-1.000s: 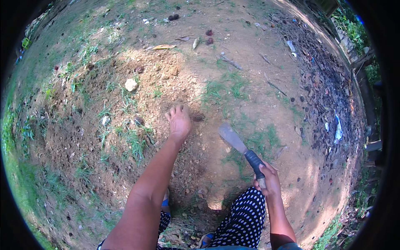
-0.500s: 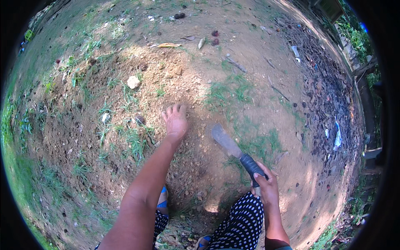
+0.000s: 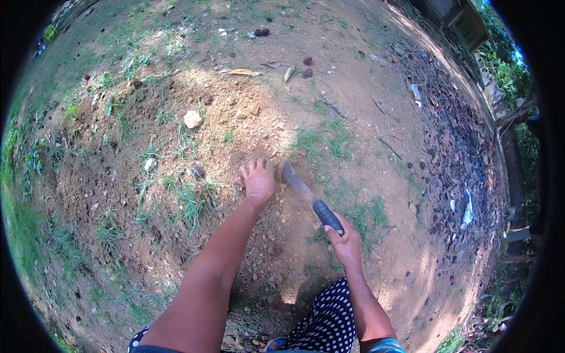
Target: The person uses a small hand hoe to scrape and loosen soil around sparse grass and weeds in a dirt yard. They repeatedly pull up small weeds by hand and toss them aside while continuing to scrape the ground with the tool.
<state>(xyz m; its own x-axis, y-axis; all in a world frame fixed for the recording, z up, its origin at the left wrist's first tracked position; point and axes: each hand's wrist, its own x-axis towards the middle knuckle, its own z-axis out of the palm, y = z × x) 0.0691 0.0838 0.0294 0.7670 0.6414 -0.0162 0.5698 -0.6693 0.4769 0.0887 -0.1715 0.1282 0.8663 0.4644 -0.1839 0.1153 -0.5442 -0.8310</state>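
My right hand (image 3: 344, 240) is wrapped round the dark handle of a machete (image 3: 299, 185). Its short, broad, dull-grey blade points up and left, with the tip close to the soil beside my left hand. That left hand (image 3: 258, 181) rests palm down on loose brown soil (image 3: 235, 112), fingers a little apart and nothing visible in them. Its fingertips touch the dirt, and what lies under the palm is hidden. Small grass tufts (image 3: 189, 206) grow to the left of it, and another patch of grass (image 3: 368, 217) lies right of the machete.
A pale stone (image 3: 192, 119) and a yellow dry leaf (image 3: 244, 72) lie farther out. To the right runs a dark strip of leaf litter (image 3: 456, 153) with white scraps (image 3: 468, 210). My polka-dot trouser leg (image 3: 326, 315) shows at the bottom.
My right hand has brought the machete up and left, so its blade is nearer my left hand. The left hand has shifted slightly right and toward me.
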